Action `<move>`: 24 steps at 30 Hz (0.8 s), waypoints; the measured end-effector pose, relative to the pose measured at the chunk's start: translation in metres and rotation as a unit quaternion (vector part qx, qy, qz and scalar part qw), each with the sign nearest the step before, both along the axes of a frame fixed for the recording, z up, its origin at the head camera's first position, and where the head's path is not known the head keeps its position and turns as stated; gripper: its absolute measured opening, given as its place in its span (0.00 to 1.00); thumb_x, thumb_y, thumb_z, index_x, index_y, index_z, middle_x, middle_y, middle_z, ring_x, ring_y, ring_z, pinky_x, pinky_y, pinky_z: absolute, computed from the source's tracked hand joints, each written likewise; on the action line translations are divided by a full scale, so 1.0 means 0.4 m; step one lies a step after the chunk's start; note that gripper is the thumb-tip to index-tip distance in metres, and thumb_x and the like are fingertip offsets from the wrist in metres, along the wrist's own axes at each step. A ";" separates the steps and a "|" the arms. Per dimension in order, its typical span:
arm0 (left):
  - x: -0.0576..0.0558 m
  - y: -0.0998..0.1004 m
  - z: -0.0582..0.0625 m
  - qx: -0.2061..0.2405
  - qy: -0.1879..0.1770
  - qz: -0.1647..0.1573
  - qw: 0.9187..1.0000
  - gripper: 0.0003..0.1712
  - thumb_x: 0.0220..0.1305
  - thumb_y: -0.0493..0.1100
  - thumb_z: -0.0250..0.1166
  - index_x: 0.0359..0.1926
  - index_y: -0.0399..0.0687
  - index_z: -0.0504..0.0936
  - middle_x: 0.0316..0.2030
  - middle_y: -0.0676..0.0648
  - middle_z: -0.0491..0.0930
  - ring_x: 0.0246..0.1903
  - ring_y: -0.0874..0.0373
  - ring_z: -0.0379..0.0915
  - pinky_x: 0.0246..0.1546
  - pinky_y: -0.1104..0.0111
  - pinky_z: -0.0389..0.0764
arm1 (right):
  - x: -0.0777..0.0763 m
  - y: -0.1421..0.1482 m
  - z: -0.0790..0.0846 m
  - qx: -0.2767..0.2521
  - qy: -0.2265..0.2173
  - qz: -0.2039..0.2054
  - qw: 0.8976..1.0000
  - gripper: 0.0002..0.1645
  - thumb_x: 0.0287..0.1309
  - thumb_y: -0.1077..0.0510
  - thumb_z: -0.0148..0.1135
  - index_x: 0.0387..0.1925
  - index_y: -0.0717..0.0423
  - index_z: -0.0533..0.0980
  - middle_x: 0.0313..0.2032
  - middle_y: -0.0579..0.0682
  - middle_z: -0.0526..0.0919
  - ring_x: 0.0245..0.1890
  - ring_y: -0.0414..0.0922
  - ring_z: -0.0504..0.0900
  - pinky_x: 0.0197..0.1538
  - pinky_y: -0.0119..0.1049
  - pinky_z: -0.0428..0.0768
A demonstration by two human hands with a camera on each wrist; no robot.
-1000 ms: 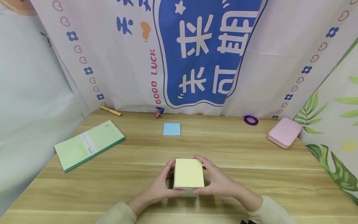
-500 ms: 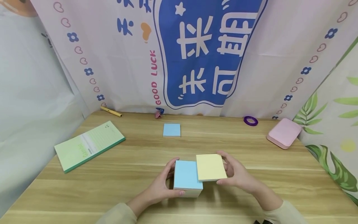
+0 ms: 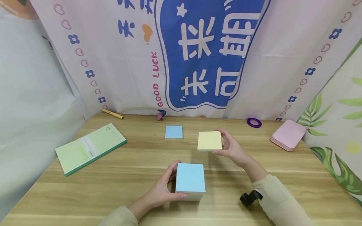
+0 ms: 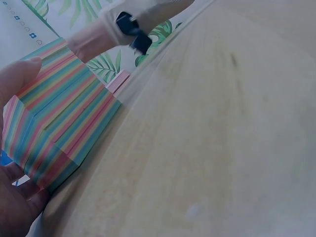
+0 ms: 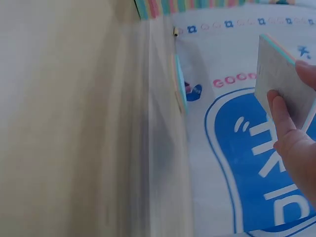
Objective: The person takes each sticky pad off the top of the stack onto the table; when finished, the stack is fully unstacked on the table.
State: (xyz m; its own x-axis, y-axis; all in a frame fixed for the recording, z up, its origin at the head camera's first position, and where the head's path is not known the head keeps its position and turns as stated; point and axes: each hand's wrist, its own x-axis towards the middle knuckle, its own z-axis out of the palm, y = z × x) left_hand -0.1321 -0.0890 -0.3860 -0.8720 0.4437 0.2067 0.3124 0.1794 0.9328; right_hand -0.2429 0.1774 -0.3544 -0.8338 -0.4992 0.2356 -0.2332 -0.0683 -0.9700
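My left hand grips a thick stack of sticky note pads on the table, thumb at its near side and fingers behind. The stack's top is light blue. Its sides show many coloured stripes in the left wrist view. Farther off and to the right, my right hand pinches a yellow-topped sticky note pad by its right side, held above the wood. In the right wrist view, that pad shows its pale underside, with a finger against it. A single blue sticky note pad lies beyond the stack.
On the left lies a green notebook, with a yellow pen behind it. A pink binder clip, a purple roll of tape and a pink case sit along the back. A printed curtain closes off the far edge.
My right hand has lifted the yellow pad off the stack, uncovering the blue top, and carried it right and then away from me. My left hand stays on the stack.
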 end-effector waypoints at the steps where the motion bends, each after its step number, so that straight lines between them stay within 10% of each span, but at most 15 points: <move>1: 0.000 0.000 -0.001 0.001 0.000 -0.001 1.000 0.52 0.41 0.40 0.71 0.63 0.50 0.48 0.50 0.45 0.64 0.50 0.50 0.59 0.52 0.51 0.58 | -0.018 -0.008 -0.006 0.003 -0.005 -0.008 1.000 0.49 0.39 0.78 0.58 0.61 0.64 0.45 0.60 0.64 0.47 0.56 0.59 0.57 0.45 0.37 0.72; 14: 0.001 -0.003 -0.005 0.009 0.003 -0.008 1.000 0.51 0.42 0.39 0.70 0.63 0.50 0.48 0.50 0.44 0.63 0.50 0.50 0.59 0.51 0.51 0.58 | -0.215 -0.088 -0.103 0.085 -0.055 -0.104 0.989 0.44 0.37 0.75 0.60 0.57 0.71 0.49 0.55 0.66 0.57 0.51 0.56 0.64 0.51 0.40 0.66; 24: 0.002 -0.007 -0.007 0.008 0.010 -0.003 1.000 0.51 0.41 0.39 0.70 0.63 0.50 0.48 0.50 0.46 0.64 0.50 0.51 0.60 0.51 0.53 0.60 | -0.280 -0.114 -0.127 0.186 -0.069 -0.123 0.972 0.50 0.38 0.72 0.62 0.61 0.69 0.45 0.59 0.66 0.53 0.59 0.56 0.52 0.59 0.44 0.52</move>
State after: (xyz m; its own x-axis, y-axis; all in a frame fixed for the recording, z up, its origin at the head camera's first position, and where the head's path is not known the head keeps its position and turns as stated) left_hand -0.1311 -0.0917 -0.3889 -0.8655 0.4444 0.2311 0.3314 0.1621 0.9295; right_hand -0.3549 0.1320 -0.4053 -0.9498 -0.3095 -0.0457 -0.0639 0.3350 -0.9401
